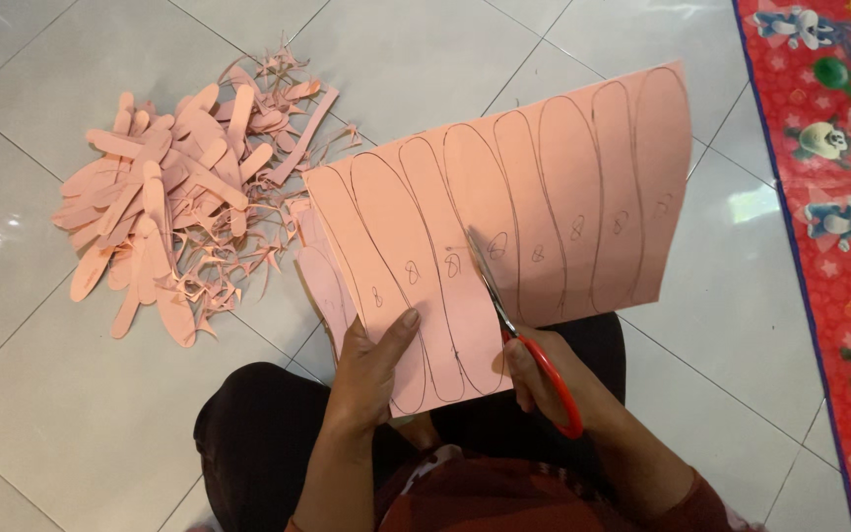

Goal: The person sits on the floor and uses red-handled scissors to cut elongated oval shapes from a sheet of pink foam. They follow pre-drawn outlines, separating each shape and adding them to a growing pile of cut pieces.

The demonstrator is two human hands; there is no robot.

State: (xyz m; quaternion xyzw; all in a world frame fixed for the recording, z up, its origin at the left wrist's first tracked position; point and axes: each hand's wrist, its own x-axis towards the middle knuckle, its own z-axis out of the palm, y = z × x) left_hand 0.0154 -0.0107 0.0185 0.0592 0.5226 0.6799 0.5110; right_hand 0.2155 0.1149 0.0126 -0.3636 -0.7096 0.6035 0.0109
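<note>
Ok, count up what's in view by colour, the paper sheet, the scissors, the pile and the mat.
Pink: 2, the paper sheet and the pile of cut pieces
Red: 2, the scissors by their handles and the patterned mat
Total: 4

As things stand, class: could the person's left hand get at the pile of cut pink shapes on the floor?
Probably not freely: the left hand is gripping the pink sheet, though the floor tiles toward the pile lie bare.
</note>
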